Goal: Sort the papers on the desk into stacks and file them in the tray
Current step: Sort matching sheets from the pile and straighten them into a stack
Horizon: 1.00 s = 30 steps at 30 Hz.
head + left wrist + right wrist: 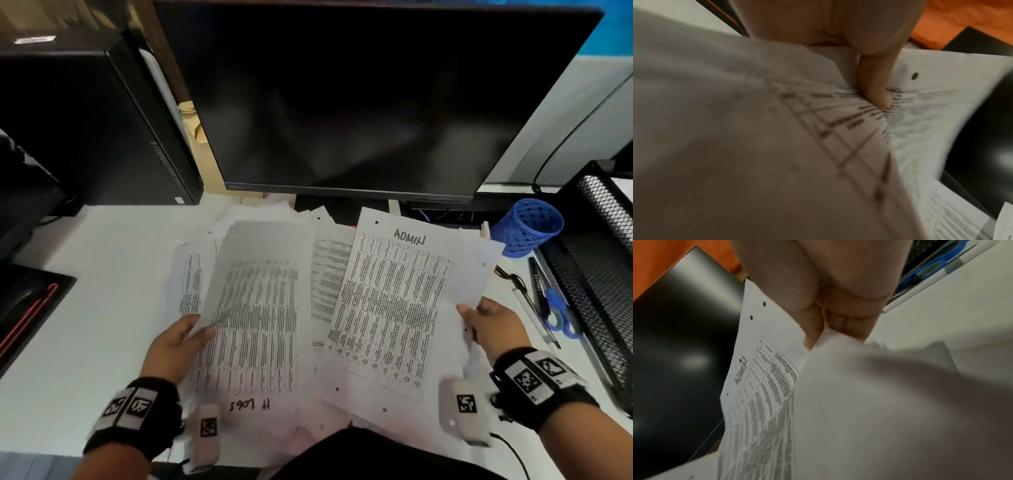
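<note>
Papers [329, 274] lie loose on desk [102, 291] before monitor [359, 102]. L hand [174, 346] pinches "IT LOGS" sheet [257, 308]; R hand [496, 329] pinches "ADMIN" sheet [394, 308]. Light, floppy, slippery; judged best held at edges, w/ thumb on top.

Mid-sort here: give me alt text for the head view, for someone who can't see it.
Left hand lifts a printed table sheet while right hand holds the white sheet handwritten ADMIN, over loose papers on a white desk before a dark monitor.
</note>
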Available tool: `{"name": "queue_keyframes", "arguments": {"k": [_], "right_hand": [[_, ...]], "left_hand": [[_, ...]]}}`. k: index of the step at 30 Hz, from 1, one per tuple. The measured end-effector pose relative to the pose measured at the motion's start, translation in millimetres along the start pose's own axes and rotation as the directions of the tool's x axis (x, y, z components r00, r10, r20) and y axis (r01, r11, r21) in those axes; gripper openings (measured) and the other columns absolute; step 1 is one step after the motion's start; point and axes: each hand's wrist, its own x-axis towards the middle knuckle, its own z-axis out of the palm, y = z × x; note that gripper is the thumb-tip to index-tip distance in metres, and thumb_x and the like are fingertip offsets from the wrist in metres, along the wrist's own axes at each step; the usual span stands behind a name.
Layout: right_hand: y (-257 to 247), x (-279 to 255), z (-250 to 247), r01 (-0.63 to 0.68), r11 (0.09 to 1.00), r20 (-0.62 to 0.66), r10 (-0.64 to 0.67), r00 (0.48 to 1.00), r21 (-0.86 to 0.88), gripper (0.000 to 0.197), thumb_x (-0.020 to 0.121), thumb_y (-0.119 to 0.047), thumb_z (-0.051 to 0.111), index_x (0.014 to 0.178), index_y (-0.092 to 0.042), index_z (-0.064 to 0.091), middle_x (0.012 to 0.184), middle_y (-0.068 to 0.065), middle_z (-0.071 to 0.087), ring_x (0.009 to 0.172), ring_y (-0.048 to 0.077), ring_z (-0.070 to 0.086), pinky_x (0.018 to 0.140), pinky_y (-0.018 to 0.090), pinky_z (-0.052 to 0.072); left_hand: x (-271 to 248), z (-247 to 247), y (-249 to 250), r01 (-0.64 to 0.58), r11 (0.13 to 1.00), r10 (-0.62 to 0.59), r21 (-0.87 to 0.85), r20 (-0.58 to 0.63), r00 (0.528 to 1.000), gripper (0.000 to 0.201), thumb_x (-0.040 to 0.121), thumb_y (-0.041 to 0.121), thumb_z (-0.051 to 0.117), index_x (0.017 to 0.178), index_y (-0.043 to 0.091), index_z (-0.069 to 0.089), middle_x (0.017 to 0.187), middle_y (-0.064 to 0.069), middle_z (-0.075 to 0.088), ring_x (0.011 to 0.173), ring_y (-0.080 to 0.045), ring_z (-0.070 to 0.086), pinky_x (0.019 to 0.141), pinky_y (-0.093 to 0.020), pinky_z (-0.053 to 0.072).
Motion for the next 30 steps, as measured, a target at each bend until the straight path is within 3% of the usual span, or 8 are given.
{"name": "queue_keyframes", "arguments": {"k": [4,8,13,16,19,23,26,30], "right_hand": [[-16.1,7.2,-11.2,0.042,0.994,0.038,-0.039,0.999,-0.102,0.027,0.09,-0.017,0.059,0.078,0.007,0.058,0.068,0.016,0.057,0.066,0.023,0.05,0.063,0.031,0.038],[-50.0,-3.3,-19.1,0.186,0.973,0.165,-0.163,0.973,-0.134,0.028,0.092,-0.019,0.057,0.068,-0.005,0.058,0.062,0.005,0.058,0.062,0.019,0.051,0.057,0.027,0.035],[-84.9,-21.0,-10.6,0.347,0.932,0.357,-0.291,0.888,-0.102,0.033,0.093,-0.017,0.055,0.061,-0.024,0.053,0.043,-0.02,0.057,0.045,-0.009,0.051,0.051,0.012,0.035],[-90.4,-23.3,0.2,0.374,0.924,0.403,-0.312,0.86,-0.083,0.024,0.092,-0.024,0.058,0.069,-0.02,0.066,0.066,-0.007,0.069,0.067,0.014,0.063,0.068,0.028,0.047],[-87.7,-23.6,5.7,0.341,0.94,0.405,-0.299,0.864,-0.034,0.03,0.092,-0.026,0.057,0.064,-0.014,0.061,0.062,-0.007,0.062,0.061,0.006,0.055,0.067,0.023,0.043],[-71.2,-6.9,3.4,0.154,0.973,0.271,-0.196,0.942,0.17,0.031,0.089,-0.03,0.06,0.083,0.0,0.064,0.079,0.02,0.062,0.076,0.023,0.058,0.079,0.04,0.048],[-64.0,-2.2,6.1,-0.04,0.939,0.243,-0.048,0.969,0.342,0.024,0.092,-0.02,0.055,0.071,-0.01,0.059,0.071,0.011,0.057,0.067,0.022,0.054,0.071,0.037,0.046],[-59.8,-11.9,29.8,-0.164,0.904,0.31,0.037,0.95,0.395,0.032,0.095,-0.014,0.051,0.064,-0.016,0.047,0.055,0.0,0.051,0.056,0.02,0.049,0.06,0.031,0.043]], "left_hand": [[-4.2,-7.6,21.0,-0.103,0.995,0.102,0.005,0.069,0.992,0.022,0.079,0.017,0.072,0.07,0.037,0.07,0.082,-0.001,0.067,0.086,-0.023,0.059,0.08,-0.033,0.042],[-5.7,-1.4,56.9,-0.264,0.951,0.228,0.159,0.217,0.949,0.018,0.074,0.029,0.077,0.082,0.038,0.064,0.103,0.028,0.055,0.099,-0.004,0.054,0.089,-0.029,0.037],[0.2,16.3,85.1,-0.601,0.707,0.411,0.372,0.477,0.777,0.021,0.061,0.056,0.072,0.075,0.042,0.069,0.129,0.048,0.03,0.133,0.011,0.016,0.111,-0.021,0.012],[-6.5,39.3,90.7,-0.534,0.775,0.306,0.339,0.539,0.785,0.031,0.072,0.017,0.079,0.065,0.046,0.072,0.106,0.038,0.055,0.1,0.025,0.046,0.097,-0.008,0.035],[-7.8,51.3,86.3,-0.48,0.808,0.297,0.342,0.467,0.833,0.062,0.078,0.001,0.069,0.055,0.059,0.063,0.072,0.038,0.063,0.076,0.018,0.058,0.076,-0.005,0.044],[0.3,34.7,77.1,-0.293,0.943,0.233,0.161,0.31,0.922,0.055,0.076,-0.015,0.06,0.059,0.036,0.075,0.079,0.019,0.072,0.087,-0.007,0.065,0.081,-0.023,0.049],[4.1,23.4,72.0,-0.247,0.968,0.232,0.052,0.204,0.951,0.051,0.075,-0.017,0.059,0.061,0.029,0.073,0.075,0.017,0.072,0.085,-0.014,0.063,0.083,-0.029,0.049],[9.3,24.6,67.3,-0.084,0.986,0.104,-0.145,0.135,0.985,0.037,0.074,0.007,0.075,0.099,0.03,0.061,0.094,0.004,0.074,0.099,-0.021,0.066,0.093,-0.035,0.047]]}}
